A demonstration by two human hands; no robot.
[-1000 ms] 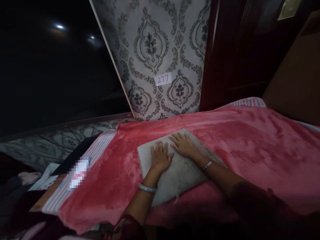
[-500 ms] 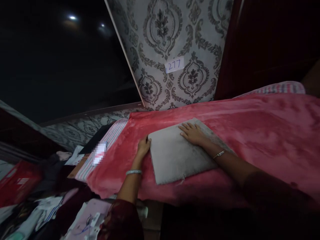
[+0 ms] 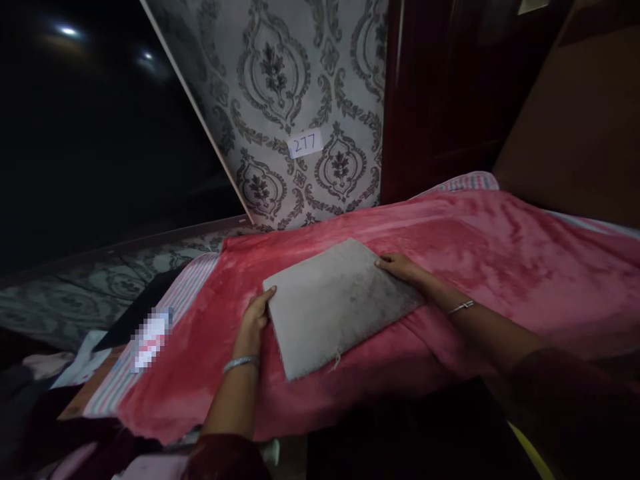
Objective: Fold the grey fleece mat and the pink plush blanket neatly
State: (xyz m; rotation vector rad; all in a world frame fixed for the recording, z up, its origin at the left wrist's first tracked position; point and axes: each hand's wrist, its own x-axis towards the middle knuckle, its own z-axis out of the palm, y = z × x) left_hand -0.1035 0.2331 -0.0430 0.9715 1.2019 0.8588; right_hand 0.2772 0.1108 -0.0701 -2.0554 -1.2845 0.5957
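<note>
A grey, fuzzy cloth (image 3: 327,310), flat and roughly rectangular like a folded piece, lies on a red plush blanket (image 3: 480,267). A loose thread tuft hangs at its near edge. My left hand (image 3: 256,315) grips the left edge, thumb on top and fingers curled beneath. On the far right edge, my right hand (image 3: 400,268) is closed with its thumb over the top; its fingers are partly hidden beyond the edge. Both wrists wear bangles.
The blanket covers a surface against patterned wallpaper (image 3: 300,73) bearing a "277" label (image 3: 306,143). A dark screen (image 3: 100,133) stands at the left. Striped fabric (image 3: 185,290) shows under the blanket, with piled clothes (image 3: 60,413) below. A brown panel (image 3: 585,127) rises at right.
My right hand, spread flat on the cloth before, has moved to its right edge and closed there. My left thumb now lies over the left edge. The camera view has turned rightward.
</note>
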